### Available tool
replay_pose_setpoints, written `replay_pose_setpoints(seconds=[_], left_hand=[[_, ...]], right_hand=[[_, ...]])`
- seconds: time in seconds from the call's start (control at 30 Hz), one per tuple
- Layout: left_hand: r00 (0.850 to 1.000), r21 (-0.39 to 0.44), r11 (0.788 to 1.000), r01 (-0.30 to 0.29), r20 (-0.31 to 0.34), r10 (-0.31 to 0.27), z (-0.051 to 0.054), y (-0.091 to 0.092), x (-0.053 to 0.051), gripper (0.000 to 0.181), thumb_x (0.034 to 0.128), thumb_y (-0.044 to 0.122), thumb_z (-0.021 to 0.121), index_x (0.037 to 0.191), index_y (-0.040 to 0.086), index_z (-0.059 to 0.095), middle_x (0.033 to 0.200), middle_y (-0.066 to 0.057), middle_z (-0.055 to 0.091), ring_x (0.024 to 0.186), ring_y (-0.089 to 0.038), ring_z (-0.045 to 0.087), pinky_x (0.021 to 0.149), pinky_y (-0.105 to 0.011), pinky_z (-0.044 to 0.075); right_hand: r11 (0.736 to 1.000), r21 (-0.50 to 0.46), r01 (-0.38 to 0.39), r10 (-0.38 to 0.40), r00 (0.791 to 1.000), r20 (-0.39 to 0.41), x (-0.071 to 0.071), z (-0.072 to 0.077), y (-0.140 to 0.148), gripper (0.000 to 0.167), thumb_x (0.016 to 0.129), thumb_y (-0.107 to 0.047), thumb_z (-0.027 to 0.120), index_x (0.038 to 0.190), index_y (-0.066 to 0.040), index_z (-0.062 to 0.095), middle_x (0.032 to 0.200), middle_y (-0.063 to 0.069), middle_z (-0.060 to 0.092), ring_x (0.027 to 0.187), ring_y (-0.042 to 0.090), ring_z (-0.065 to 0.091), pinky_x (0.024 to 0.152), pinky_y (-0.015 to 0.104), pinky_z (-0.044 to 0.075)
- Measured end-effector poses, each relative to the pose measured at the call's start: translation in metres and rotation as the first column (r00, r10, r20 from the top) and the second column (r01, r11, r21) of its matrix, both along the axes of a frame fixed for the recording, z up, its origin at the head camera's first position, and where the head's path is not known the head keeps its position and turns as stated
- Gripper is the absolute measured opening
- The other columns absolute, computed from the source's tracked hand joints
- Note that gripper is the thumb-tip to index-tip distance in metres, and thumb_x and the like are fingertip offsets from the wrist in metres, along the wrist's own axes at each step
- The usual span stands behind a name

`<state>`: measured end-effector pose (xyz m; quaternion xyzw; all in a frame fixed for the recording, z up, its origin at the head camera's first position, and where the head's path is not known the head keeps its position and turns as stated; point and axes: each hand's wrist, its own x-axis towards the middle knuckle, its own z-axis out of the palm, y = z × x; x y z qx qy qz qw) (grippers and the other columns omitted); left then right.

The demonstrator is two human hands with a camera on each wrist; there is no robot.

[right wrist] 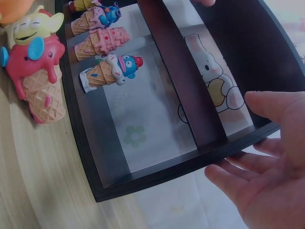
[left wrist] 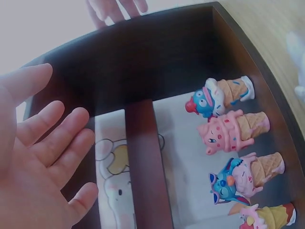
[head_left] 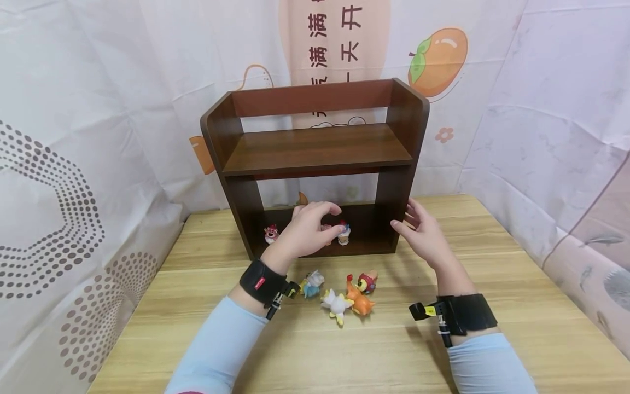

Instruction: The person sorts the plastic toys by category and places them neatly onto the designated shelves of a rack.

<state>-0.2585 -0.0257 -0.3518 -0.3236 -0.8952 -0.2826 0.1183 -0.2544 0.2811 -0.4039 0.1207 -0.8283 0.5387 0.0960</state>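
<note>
A dark brown two-tier shelf (head_left: 315, 150) stands on the table. Before its lower tier hovers my left hand (head_left: 311, 227), fingers loosely bent around nothing; the left wrist view shows its palm (left wrist: 38, 162) and spread fingers. My right hand (head_left: 424, 234) is at the shelf's right side panel, fingers along the outside and thumb near the front edge; firm contact cannot be told. Ice-cream-cone figurines stand in a row on the lower tier: a blue-headed one (right wrist: 114, 69), a pink one (left wrist: 233, 131), a blue one with sunglasses (left wrist: 245, 176) and others partly hidden by my left hand.
Several figurines lie on the wooden table (head_left: 394, 355) before the shelf: a white one (head_left: 337, 304), an orange one (head_left: 360, 301), a red one with a yellow face (head_left: 366, 282) and a grey-blue one (head_left: 312, 283). A printed curtain (head_left: 197, 49) hangs behind.
</note>
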Motion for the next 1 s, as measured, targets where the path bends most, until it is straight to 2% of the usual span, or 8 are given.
replay_pose_setpoints(seconds=[0.07,0.27,0.47,0.6,0.8,1.0], left_hand=[[1.000,0.009,1.000,0.009,-0.008,-0.008,-0.001,-0.003,0.006,0.034,0.0954,0.033,0.073,0.124,0.017,0.066,0.118,0.005,0.067,0.101,-0.011,0.058,0.101,-0.044,0.027],[0.999,0.022,1.000,0.014,-0.035,-0.014,-0.004,-0.011,0.022,0.034,0.0952,0.036,0.072,0.123,0.017,0.067,0.120,0.004,0.067,0.117,-0.015,0.056,0.103,-0.044,0.029],[0.998,0.013,0.999,0.045,-0.037,-0.044,-0.012,-0.016,0.033,0.030,0.0957,0.034,0.072,0.120,0.018,0.066,0.109,0.009,0.065,0.107,-0.011,0.056,0.098,-0.043,0.031],[0.998,-0.015,0.998,0.053,-0.028,-0.054,-0.018,-0.016,0.036,0.032,0.0958,0.036,0.072,0.121,0.019,0.066,0.109,0.009,0.065,0.109,-0.009,0.055,0.097,-0.041,0.031],[0.998,-0.054,0.997,0.057,-0.024,-0.059,-0.023,-0.011,0.040,0.033,0.0954,0.039,0.072,0.123,0.022,0.066,0.114,0.010,0.065,0.107,-0.009,0.055,0.095,-0.044,0.032],[0.999,-0.093,0.995,0.047,0.015,-0.046,-0.025,-0.003,0.045,0.039,0.0949,0.039,0.073,0.128,0.021,0.064,0.127,0.005,0.066,0.124,-0.020,0.055,0.104,-0.052,0.031]], right_hand=[[1.000,0.004,0.005,-0.005,1.000,-0.002,0.000,0.000,0.000,0.080,0.100,-0.026,0.068,0.161,-0.005,0.022,0.157,0.027,0.034,0.141,0.046,0.039,0.105,0.058,0.040],[1.000,0.009,-0.001,0.001,1.000,-0.008,-0.001,0.001,-0.001,0.080,0.100,-0.026,0.068,0.162,-0.005,0.021,0.157,0.027,0.034,0.141,0.047,0.038,0.105,0.059,0.039],[1.000,0.011,-0.004,0.004,1.000,0.013,0.001,0.003,0.000,0.080,0.101,-0.021,0.066,0.162,-0.003,0.018,0.158,0.029,0.031,0.142,0.048,0.036,0.105,0.060,0.038],[1.000,0.001,-0.009,0.009,0.999,0.033,0.002,0.003,0.001,0.080,0.101,-0.017,0.065,0.162,-0.001,0.014,0.159,0.031,0.028,0.142,0.050,0.033,0.106,0.061,0.037],[1.000,-0.002,-0.008,0.008,0.999,0.035,0.004,0.002,0.001,0.083,0.101,-0.022,0.066,0.163,-0.005,0.015,0.160,0.029,0.028,0.143,0.048,0.034,0.106,0.060,0.038],[1.000,0.005,-0.007,0.006,1.000,0.015,0.005,0.004,0.000,0.081,0.100,-0.024,0.067,0.163,-0.007,0.018,0.159,0.028,0.031,0.142,0.048,0.036,0.105,0.060,0.039]])
